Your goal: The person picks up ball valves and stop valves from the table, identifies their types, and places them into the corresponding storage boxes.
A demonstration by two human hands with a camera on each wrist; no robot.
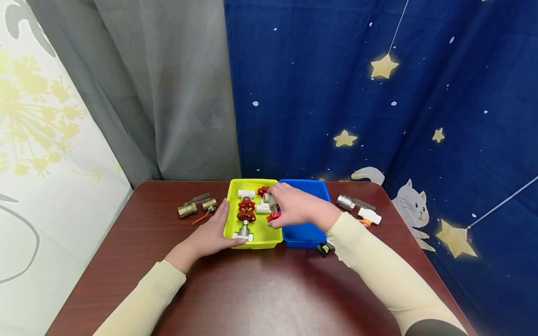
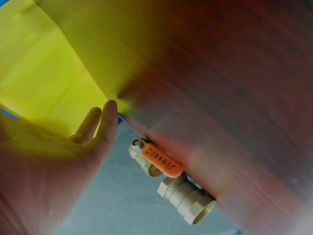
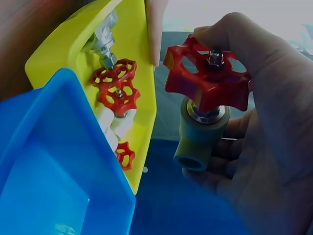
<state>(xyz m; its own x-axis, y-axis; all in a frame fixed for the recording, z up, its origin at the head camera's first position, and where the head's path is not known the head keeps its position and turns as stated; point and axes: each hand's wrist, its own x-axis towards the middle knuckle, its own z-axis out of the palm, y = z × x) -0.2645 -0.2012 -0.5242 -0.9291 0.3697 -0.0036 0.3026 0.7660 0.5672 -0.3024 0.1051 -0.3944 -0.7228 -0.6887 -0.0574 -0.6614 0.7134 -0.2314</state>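
Note:
My right hand (image 1: 292,204) grips a grey-green gate valve (image 3: 198,129) with a red handwheel (image 3: 210,81), held over the right side of the yellow bin (image 1: 262,243). The thumb lies on the wheel while the fingers wrap behind the body. Inside that bin are several valves with red handwheels (image 1: 246,205), on white or metal bodies; one metal valve (image 1: 244,232) lies at the near end. My left hand (image 1: 212,234) rests against the bin's left wall, fingers straight, thumb at the near rim. In the left wrist view its fingers (image 2: 107,127) touch the yellow wall.
A blue bin (image 1: 304,244) adjoins the yellow one on the right. Two brass ball valves (image 1: 187,209) lie to the left, one with an orange-red lever. On the right are a metal ball valve (image 1: 346,202) and a white valve (image 1: 370,215). Curtains (image 1: 294,93) hang behind the table.

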